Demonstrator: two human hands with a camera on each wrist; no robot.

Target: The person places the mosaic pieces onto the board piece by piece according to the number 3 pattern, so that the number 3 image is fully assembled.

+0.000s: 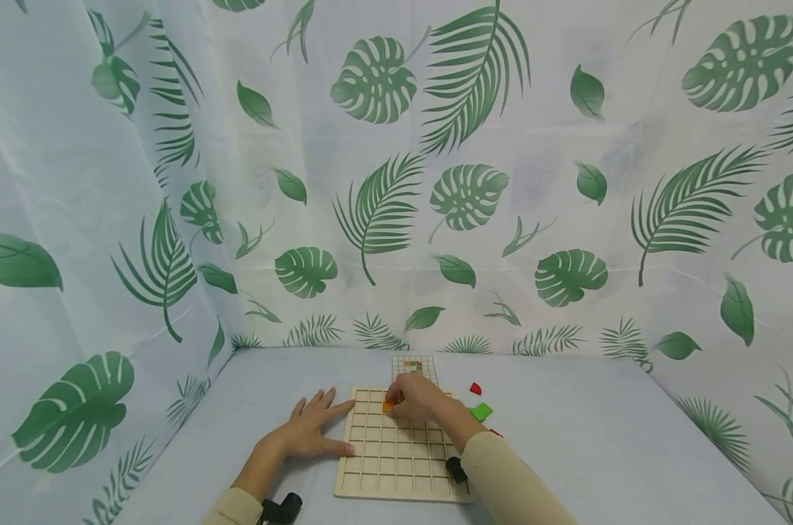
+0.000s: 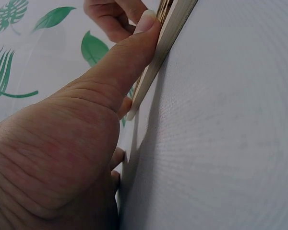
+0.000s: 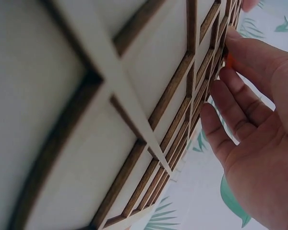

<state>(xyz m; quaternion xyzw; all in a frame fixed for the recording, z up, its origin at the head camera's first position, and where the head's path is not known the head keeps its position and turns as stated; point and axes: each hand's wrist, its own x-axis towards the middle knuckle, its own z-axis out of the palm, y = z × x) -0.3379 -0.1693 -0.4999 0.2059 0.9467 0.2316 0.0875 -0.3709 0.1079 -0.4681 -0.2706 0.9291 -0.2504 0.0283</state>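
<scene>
A white fabric curtain printed with green leaves rises behind the left, far and right edges of the white surface. A pale wooden board with a square grid lies on it, a little nearer the left edge than the right. The left hand spreads its fingers, its thumb on the board's left rim, its grip holding nothing. The right hand bends over the board's far part, partly covering a white printed grid card close to the surface's far edge. Toward the right edge, beside the right forearm, lies a flat green angular piece. The right grip pinches a small orange piece near the board's far left corner; whether it is seated cannot be told. A small red rounded piece lies beyond the green one.
</scene>
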